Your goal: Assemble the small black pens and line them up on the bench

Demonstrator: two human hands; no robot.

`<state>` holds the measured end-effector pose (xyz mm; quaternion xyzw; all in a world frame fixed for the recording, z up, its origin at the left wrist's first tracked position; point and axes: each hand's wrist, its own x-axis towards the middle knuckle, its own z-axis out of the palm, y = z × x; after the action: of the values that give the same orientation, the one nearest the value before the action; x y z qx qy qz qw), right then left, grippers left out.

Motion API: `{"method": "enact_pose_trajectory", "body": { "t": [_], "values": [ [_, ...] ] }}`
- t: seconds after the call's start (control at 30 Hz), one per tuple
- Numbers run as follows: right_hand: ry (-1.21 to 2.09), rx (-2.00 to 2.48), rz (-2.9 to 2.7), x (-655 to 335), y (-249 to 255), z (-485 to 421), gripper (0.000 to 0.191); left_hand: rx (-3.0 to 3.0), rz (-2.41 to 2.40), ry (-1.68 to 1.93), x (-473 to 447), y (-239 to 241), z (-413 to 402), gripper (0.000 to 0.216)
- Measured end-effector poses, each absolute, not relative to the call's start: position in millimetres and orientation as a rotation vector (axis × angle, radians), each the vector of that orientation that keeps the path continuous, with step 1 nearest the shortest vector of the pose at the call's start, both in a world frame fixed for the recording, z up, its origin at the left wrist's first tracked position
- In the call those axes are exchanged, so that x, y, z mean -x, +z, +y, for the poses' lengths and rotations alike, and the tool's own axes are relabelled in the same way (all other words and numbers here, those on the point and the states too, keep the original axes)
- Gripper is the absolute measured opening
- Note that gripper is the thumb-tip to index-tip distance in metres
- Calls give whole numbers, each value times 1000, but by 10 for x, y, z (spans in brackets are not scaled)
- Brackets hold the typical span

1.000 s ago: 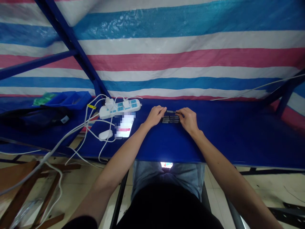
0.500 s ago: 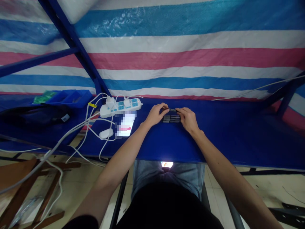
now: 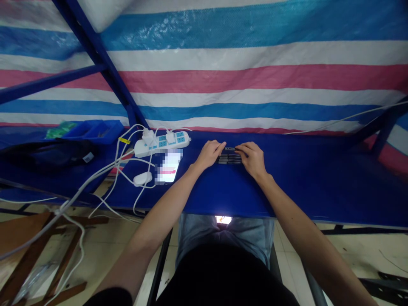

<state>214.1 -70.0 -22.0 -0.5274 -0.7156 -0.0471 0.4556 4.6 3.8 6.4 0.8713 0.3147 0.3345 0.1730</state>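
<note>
A dark pen (image 3: pixel 230 148) is stretched between my two hands just beyond a row of similar pens. My left hand (image 3: pixel 210 153) is closed at its left end, thumb and fingers pinched together. At the other end, my right hand (image 3: pixel 251 157) pinches it between thumb and fingertips. Below it, several dark pens (image 3: pixel 229 159) lie side by side on the blue table (image 3: pixel 229 191), and my fingers cover some of their ends.
To the left is a white power strip (image 3: pixel 162 144) with plugged-in chargers, a lit phone (image 3: pixel 168 168), a white adapter (image 3: pixel 142 179) and tangled white cables (image 3: pixel 95 172). Further left are a blue tray (image 3: pixel 95 131) and a dark bag (image 3: pixel 47 154). A striped tarp (image 3: pixel 242 78) hangs behind.
The pen between my hands has come slightly down towards the row. My left fingers have closed in a little, while my right hand has barely shifted.
</note>
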Motion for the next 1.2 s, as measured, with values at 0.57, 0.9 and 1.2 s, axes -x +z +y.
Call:
{"method": "enact_pose_trajectory", "body": {
  "t": [0.57, 0.9, 1.2],
  "values": [
    [-78, 1295, -1803, -2142, -168, -733, 28, -2488, 887, 951, -33, 75, 44, 57],
    [-182, 1325, -1803, -2172, -206, -712, 30, -2445, 813, 950, -22, 107, 10, 36],
    [-148, 1306, -1797, -2173, -192, -712, 28, -2477, 892, 1017, -2, 74, 67, 56]
  ]
}}
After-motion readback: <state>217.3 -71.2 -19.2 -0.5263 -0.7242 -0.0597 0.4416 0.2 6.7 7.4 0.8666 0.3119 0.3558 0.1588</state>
